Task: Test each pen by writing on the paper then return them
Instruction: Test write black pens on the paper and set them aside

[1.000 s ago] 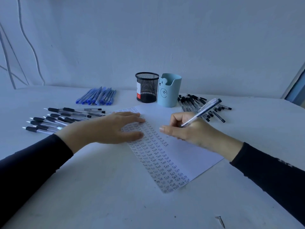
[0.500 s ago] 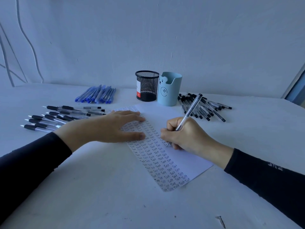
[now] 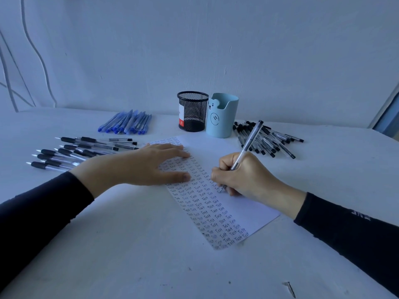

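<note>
Here, in the head view, the person was in the middle of testing one pen. The fingers of the right hand were curled tight round it, and its tip touched the paper beside the rows of "Test" words. The left hand lay flat and loose on the paper, holding nothing. Next, I think, the word needed finishing, and then the pen had to go back among the other pens on the worktop.

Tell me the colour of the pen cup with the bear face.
The bear-face pen cup is light blue, seen best in the head view.
</note>
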A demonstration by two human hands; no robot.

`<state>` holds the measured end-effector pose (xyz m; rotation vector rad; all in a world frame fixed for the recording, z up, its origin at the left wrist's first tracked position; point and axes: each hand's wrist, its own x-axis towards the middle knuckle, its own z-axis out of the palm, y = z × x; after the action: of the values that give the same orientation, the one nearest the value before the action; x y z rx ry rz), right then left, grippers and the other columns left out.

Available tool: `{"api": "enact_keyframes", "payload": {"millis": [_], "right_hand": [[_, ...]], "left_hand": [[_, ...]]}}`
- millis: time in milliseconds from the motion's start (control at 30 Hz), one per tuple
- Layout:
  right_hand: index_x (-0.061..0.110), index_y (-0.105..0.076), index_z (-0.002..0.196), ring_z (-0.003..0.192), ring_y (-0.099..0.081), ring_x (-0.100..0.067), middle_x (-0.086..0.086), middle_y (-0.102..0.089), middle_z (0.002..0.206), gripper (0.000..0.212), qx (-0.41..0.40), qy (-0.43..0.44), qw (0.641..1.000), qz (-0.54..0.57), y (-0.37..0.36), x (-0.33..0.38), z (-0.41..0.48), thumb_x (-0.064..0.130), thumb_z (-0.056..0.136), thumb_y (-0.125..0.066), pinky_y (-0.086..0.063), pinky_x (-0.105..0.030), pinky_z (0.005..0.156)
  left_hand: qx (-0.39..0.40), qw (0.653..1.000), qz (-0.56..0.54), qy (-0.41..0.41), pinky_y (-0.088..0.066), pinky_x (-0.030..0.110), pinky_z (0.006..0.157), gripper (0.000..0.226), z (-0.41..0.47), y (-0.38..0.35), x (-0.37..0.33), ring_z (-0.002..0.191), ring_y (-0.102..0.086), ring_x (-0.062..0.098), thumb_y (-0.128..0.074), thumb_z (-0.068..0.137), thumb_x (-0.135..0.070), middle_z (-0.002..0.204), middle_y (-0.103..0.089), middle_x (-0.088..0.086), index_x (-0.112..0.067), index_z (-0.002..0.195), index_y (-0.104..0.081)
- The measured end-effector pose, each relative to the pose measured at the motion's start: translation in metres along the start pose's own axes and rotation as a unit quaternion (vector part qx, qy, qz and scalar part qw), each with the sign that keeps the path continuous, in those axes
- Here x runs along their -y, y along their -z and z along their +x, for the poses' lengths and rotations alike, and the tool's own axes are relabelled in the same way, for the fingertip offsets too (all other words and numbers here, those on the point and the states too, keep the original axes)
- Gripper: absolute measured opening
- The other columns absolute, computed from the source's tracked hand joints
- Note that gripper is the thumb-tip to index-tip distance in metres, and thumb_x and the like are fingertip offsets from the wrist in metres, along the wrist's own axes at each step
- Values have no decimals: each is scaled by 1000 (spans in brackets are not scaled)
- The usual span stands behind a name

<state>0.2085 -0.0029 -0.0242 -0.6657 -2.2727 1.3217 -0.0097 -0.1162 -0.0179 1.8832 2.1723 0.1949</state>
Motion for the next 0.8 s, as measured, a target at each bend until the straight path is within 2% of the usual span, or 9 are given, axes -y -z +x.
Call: {"api": "enact_keyframes", "payload": {"millis": [100,200,300,467,600,700,800], "right_hand": [[15,-44,48,36,-42,-11,3,-49,39,46,-5,3,1000,-4,0,0,0,8,87,-68,-43,-23,46],[12,-43,51,34,-41,-8,7,-50,38,45,1,8,1000,-9,1,1,-2,7,88,-67,-40,-20,44],[14,-43,49,34,-41,-9,4,-50,39,46,-1,6,1000,-17,2,2,-2,8,87,-68,-42,-20,45],[19,-45,44,39,-44,-17,-10,-51,45,48,-6,9,1000,-18,2,-2,2,10,84,-70,-47,-28,49],[19,-45,44,38,-45,-15,-10,-51,47,48,-2,8,1000,-24,3,-1,1,11,85,-69,-43,-23,45],[18,-46,44,42,-46,-19,-13,-50,48,47,-15,7,1000,-14,3,-2,1,10,85,-68,-43,-21,44],[18,-44,44,39,-45,-16,-14,-50,50,48,-20,9,1000,-16,2,-1,1,8,84,-68,-44,-20,44]], "left_hand": [[-3,1000,2,1,-13,46,120,74,0,0,-3,145,-18,11,-40,74,-83,156,-20,-24,-55,142,-28],[-3,1000,4,2,-12,44,120,72,-2,1,-5,145,-18,11,-42,76,-78,156,-20,-24,-53,143,-29],[-2,1000,2,4,-12,43,119,72,-2,1,-6,145,-18,11,-43,77,-78,156,-20,-23,-53,143,-29],[0,1000,2,4,-12,43,120,73,-2,1,-6,145,-18,11,-43,76,-78,156,-20,-24,-53,143,-29],[0,1000,2,2,-13,44,120,74,-2,1,-5,145,-18,11,-41,75,-81,156,-20,-24,-53,143,-29],[-2,1000,0,-2,-15,45,120,82,-2,0,-2,145,-19,11,-34,67,-92,155,-20,-26,-57,141,-28],[-3,1000,1,-2,-14,45,121,84,-2,0,-2,145,-19,9,-34,67,-91,155,-20,-25,-55,142,-28]]}}
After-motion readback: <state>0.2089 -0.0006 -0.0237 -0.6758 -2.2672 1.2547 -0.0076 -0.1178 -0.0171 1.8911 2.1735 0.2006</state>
